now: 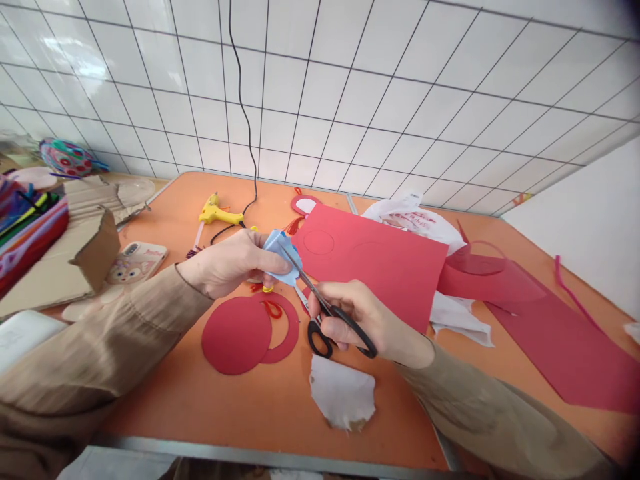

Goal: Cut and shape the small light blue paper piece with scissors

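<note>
Between the thumb and fingers of my left hand is a small light-blue piece, paper or thin foam, with an uneven edge. My right hand grips black-handled scissors, whose blades reach up to the blue piece and overlap it. Whether they are cutting into it I cannot tell. Below my hands lie a red disc and a red ring, partly overlapping, with a small red loop of cord on them. A torn white scrap rests under the scissors.
A yellow glue gun with a black cord stands behind my left hand. A red sheet with a drawn circle covers the middle right, beside a white plastic bag. At left are a phone, cardboard and colourful pipe cleaners.
</note>
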A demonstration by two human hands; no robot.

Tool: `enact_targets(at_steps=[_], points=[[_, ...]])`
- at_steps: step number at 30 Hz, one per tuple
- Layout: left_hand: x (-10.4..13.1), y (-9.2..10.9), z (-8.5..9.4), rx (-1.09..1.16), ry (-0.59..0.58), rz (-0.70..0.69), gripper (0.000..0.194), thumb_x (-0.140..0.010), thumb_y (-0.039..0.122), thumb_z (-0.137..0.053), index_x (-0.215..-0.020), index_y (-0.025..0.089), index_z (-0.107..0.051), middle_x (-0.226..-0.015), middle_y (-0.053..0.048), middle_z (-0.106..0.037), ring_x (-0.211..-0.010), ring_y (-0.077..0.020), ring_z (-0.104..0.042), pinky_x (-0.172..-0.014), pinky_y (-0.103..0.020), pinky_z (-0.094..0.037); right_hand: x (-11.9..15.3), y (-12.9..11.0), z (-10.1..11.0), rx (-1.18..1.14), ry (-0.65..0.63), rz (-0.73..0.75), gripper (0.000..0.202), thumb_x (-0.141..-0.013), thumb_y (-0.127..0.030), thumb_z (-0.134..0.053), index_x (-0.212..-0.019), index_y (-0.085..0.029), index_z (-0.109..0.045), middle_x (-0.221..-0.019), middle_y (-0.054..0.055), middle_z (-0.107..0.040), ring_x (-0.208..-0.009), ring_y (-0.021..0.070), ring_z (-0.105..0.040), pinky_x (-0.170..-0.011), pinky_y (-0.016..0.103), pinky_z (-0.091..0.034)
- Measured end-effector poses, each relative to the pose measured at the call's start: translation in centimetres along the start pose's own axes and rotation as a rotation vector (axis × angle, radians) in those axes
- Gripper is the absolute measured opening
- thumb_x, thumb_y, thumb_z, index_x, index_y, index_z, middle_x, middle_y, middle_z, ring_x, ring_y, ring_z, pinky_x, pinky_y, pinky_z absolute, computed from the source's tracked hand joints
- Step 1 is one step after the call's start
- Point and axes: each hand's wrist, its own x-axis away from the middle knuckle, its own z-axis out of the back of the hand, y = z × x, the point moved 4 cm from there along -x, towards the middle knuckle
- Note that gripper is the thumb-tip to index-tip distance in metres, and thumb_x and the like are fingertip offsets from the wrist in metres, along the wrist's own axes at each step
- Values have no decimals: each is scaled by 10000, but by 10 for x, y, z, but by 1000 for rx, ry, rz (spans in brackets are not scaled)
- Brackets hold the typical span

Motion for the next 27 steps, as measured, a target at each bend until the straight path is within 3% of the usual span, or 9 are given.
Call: enact_targets(at_steps=[14, 21, 27], points=[[-4, -4, 0, 67, -131, 33, 181, -618, 200, -750, -539, 148, -597, -572, -5, -552, -549, -97, -481, -520, -219, -391, -1, 6, 1, 75, 24, 1, 497, -802, -643, -653, -798, -165, -516, -508, -60, -463, -424, 80, -430, -426, 194, -301], [-3, -3, 0, 78, -92, 11, 140, -628, 209, -755, -568, 150, -643, -573, -4, -564, -552, -98, -487, -523, -221, -401, -2, 3, 1, 209, 93, 26, 435, -804, -566, -680, -753, -166, -518, -544, -55, -443, -503, 84, -353, -471, 212, -276], [-2, -3, -4, 172, 20, -27, 94, -586, 181, -788, -602, 139, -706, -589, -8, -612, -538, -79, -483, -523, -207, -408, 0, 2, 3, 224, 122, 52, 426, -839, -569, -644, -787, -162, -529, -561, -55, -439, -512, 88, -365, -493, 222, -294]])
